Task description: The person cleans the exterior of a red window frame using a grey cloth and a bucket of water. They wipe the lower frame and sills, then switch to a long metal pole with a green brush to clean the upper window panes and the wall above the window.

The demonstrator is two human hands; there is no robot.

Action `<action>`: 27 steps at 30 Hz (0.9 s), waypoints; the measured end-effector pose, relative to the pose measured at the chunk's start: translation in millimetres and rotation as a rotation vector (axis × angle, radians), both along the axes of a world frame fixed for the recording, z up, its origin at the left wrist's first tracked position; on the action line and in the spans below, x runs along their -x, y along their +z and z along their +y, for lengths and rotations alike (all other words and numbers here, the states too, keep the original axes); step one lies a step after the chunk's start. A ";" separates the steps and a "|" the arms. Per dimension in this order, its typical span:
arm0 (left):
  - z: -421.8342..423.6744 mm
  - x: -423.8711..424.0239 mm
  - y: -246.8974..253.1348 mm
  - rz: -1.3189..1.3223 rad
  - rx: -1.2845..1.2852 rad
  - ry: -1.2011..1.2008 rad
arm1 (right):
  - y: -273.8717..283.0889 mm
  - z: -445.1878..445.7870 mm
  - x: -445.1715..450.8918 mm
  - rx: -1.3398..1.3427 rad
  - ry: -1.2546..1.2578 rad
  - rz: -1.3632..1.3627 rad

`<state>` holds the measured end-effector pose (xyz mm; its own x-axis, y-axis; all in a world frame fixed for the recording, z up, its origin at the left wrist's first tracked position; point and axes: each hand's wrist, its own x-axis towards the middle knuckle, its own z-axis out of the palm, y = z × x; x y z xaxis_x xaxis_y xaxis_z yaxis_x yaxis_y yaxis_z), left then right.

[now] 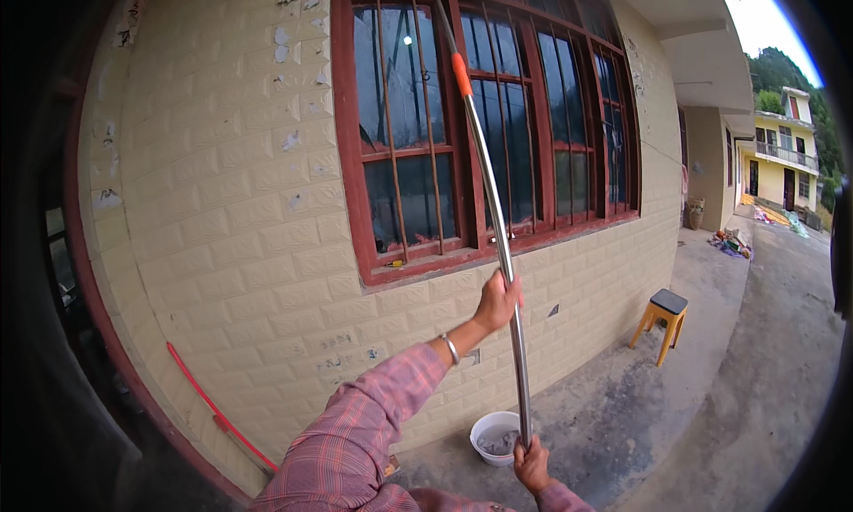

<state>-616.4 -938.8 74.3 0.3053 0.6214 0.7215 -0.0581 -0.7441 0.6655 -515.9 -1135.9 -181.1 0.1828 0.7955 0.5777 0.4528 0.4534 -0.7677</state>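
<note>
Both my hands grip one long metal telescopic pole (491, 179). My left hand (498, 301) is wrapped around its middle, just below the window sill. Lower down, my right hand (532, 465) holds the bottom end. An orange collar (461, 76) joins the thicker tube to a thinner section above. The pole rises in front of the red-framed window (476, 132), and its upper end runs out of the picture at the top. Thin vertical bars cross the dark panes. Beside my right hand, a white bucket (498, 462) on the ground holds water and a grey cloth (501, 442).
A yellow stool (660, 315) with a dark seat stands on the concrete to the right. Against the tiled wall (246, 199) at lower left leans a red stick (213, 405). A small yellow object (395, 263) lies on the sill. Farther off is a colourful heap (731, 243).
</note>
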 end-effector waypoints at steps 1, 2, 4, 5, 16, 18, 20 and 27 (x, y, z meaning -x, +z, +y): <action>11.1 -0.7 30.2 -0.033 -0.108 0.095 | 23.0 20.5 3.0 -0.059 0.001 -0.014; 24.9 2.7 61.4 -0.061 -0.162 0.114 | 45.5 40.0 6.8 -0.126 0.004 -0.024; 34.2 10.9 112.3 -0.083 -0.034 0.133 | 91.2 61.1 15.5 -0.107 0.110 0.037; 32.0 9.3 122.2 -0.071 -0.025 0.135 | 88.1 63.1 14.7 -0.127 0.125 0.057; -20.1 8.3 -51.0 0.044 -0.007 0.051 | -54.8 -15.7 -0.9 -0.033 0.051 -0.021; 18.8 8.3 2.3 -0.013 -0.086 0.117 | -12.6 31.9 1.3 -0.092 -0.010 -0.042; 36.1 9.0 70.2 -0.066 -0.103 0.154 | 43.7 69.1 5.6 -0.097 0.089 0.000; 40.3 10.7 10.6 -0.040 -0.107 0.159 | 6.3 44.1 3.5 -0.026 0.102 -0.015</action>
